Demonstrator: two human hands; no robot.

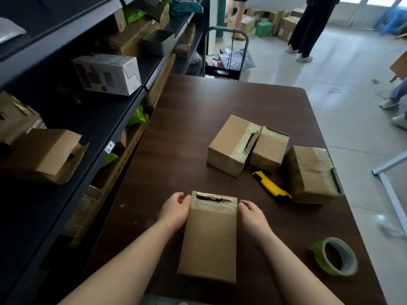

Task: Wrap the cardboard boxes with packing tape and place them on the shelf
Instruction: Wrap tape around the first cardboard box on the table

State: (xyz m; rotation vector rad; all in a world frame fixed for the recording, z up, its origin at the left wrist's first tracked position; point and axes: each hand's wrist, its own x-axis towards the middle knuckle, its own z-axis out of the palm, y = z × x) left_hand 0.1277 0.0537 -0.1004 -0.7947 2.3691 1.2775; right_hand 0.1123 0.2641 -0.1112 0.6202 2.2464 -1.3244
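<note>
A cardboard box (pixel 210 236) lies on the dark brown table (pixel 176 150) right in front of me, its far end taped and torn open along the seam. My left hand (pixel 175 209) holds its left side near the far corner, fingers curled against the edge. My right hand (pixel 252 213) grips the right side opposite. A roll of packing tape (pixel 335 256) lies flat at the near right. Three more cardboard boxes stand farther back: a larger one (pixel 229 144), a small one (pixel 268 148) leaning on it, and one (pixel 310 175) at the right edge.
A yellow utility knife (pixel 271 183) lies between the boxes. Dark metal shelving (pixel 94 119) runs along the left, holding a white box (pixel 108 72) and brown cartons (pixel 44 155). A trolley (pixel 224 53) stands beyond the table. People stand on the tiled floor at the back and right.
</note>
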